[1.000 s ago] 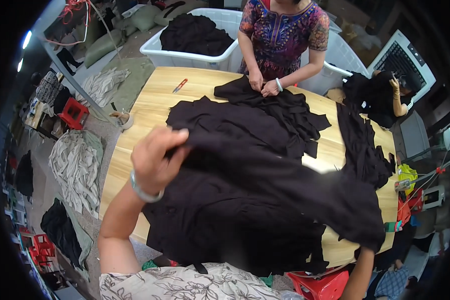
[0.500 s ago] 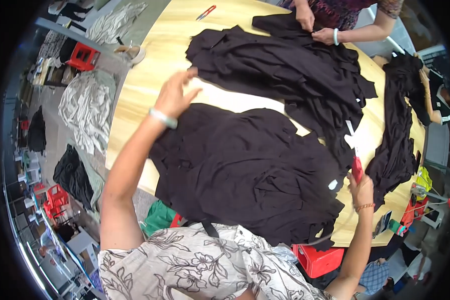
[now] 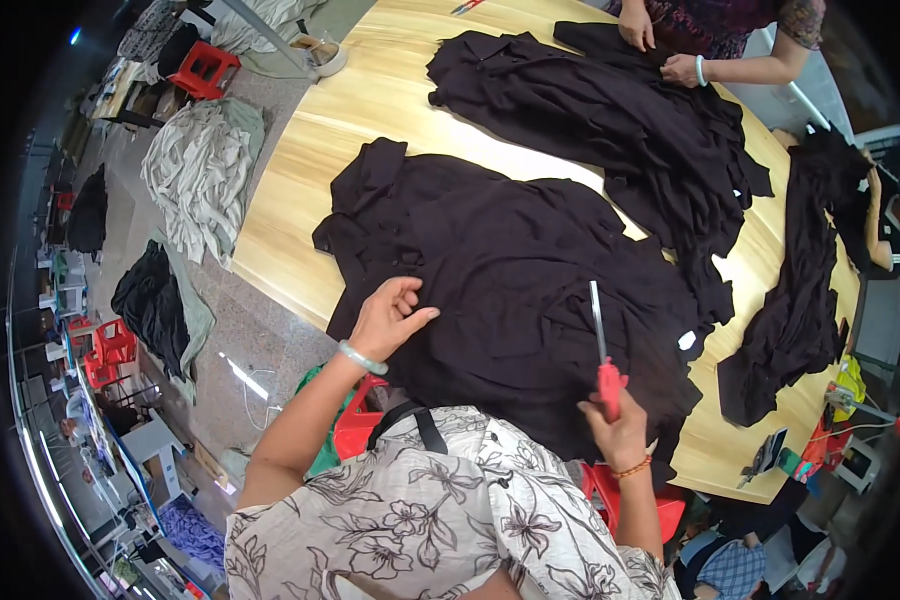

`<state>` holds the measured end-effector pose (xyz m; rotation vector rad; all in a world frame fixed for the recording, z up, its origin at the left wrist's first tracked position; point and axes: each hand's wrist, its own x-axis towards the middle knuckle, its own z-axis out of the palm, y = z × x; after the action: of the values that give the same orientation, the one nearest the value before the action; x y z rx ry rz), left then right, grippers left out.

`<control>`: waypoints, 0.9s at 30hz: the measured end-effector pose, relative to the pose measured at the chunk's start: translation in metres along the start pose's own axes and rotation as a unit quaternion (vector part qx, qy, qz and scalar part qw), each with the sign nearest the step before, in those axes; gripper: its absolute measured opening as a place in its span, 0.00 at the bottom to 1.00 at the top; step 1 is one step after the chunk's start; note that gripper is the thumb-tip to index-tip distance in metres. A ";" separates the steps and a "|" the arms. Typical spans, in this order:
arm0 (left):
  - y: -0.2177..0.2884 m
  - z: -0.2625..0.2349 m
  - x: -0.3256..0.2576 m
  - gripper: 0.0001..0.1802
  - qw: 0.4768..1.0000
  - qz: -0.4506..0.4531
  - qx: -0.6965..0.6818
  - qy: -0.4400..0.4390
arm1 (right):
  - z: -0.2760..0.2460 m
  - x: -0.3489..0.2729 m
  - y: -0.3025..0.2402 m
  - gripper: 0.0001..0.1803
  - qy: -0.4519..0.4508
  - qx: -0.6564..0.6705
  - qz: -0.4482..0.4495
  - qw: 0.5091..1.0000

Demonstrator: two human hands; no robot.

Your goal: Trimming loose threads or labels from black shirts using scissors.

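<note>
A black garment (image 3: 510,250) lies spread and wrinkled across the near part of the table. Over its left near side, my left hand (image 3: 385,322) holds nothing, its thumb apart from the loosely curled fingers. Whether those fingers touch the cloth is unclear. My right hand (image 3: 618,430) is closed around the red handle of a pair of scissors (image 3: 607,375). Their metal blades point away from me over the garment. A white patch (image 3: 686,341) shows at the garment's right side.
Another black garment (image 3: 590,120) lies farther back, with a co-worker's hands (image 3: 682,70) at its far edge. More black cloth (image 3: 780,320) lies on the right of the wooden table (image 3: 290,220). Red stools (image 3: 205,70) and a pale cloth heap (image 3: 200,165) are at the left.
My left hand has come back toward me from the garment's far left edge. My right hand has carried the scissors leftward over the garment. The garment's far left part now lies extended.
</note>
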<state>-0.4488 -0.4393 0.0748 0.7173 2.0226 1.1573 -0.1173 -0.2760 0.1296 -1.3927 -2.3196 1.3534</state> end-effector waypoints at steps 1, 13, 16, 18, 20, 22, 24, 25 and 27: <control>0.003 0.005 0.004 0.21 0.999 -0.008 -0.041 -0.008 | 0.008 -0.003 -0.002 0.19 0.006 -0.011 -0.040 0.999; 0.028 -0.003 0.011 0.03 0.985 0.049 -0.161 0.038 | 0.046 0.035 -0.006 0.06 0.109 -0.072 -0.130 0.983; 0.040 -0.004 0.013 0.03 0.976 0.044 -0.208 0.048 | 0.024 0.030 -0.001 0.08 0.078 -0.010 -0.099 0.992; 0.050 0.000 0.018 0.04 0.973 0.047 -0.223 0.044 | 0.021 0.022 -0.014 0.14 0.075 0.012 -0.117 0.990; 0.070 0.004 0.027 0.05 0.964 0.056 -0.256 0.046 | 0.032 0.013 -0.024 0.24 0.059 -0.009 -0.148 0.987; 0.092 0.005 0.045 0.05 0.952 0.085 -0.290 0.043 | 0.051 0.011 -0.023 0.26 0.050 -0.097 -0.167 0.980; 0.116 0.009 0.068 0.05 0.955 0.117 -0.265 0.058 | 0.061 0.023 -0.012 0.19 0.103 -0.102 -0.193 0.970; 0.123 0.012 0.079 0.05 0.955 0.139 -0.254 0.069 | 0.056 0.030 -0.007 0.17 0.121 -0.090 -0.183 0.971; 0.108 0.016 0.100 0.07 0.959 0.186 -0.198 0.078 | 0.033 0.046 -0.006 0.11 0.180 -0.074 -0.164 0.967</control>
<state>-0.4840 -0.3086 0.1354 0.8384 1.7359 1.8243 -0.1645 -0.2632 0.0995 -1.1088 -2.3030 0.7775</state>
